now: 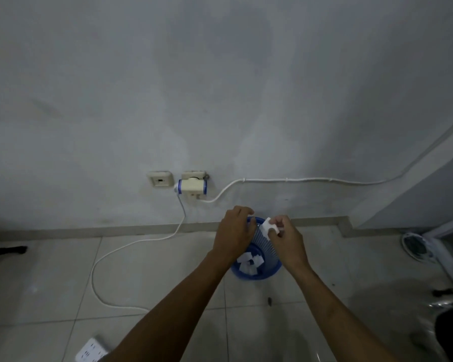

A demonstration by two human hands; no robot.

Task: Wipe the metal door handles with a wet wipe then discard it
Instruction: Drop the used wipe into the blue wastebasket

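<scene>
— That bin: what colour?
— Blue, with slatted sides; the scraps inside are white, like the wipe above it.
— And the wall?
— Pale grey, blotchy. The sockets look cream, the adapter cream with blue ends.
— The floor?
— Light beige tiles with thin dark grout lines. The cable is white, as is the power strip, though it's dim there.

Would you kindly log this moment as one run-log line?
stage: discard | right hand: pinches wet wipe above blue bin | left hand: empty | bin: holds wipes
</scene>
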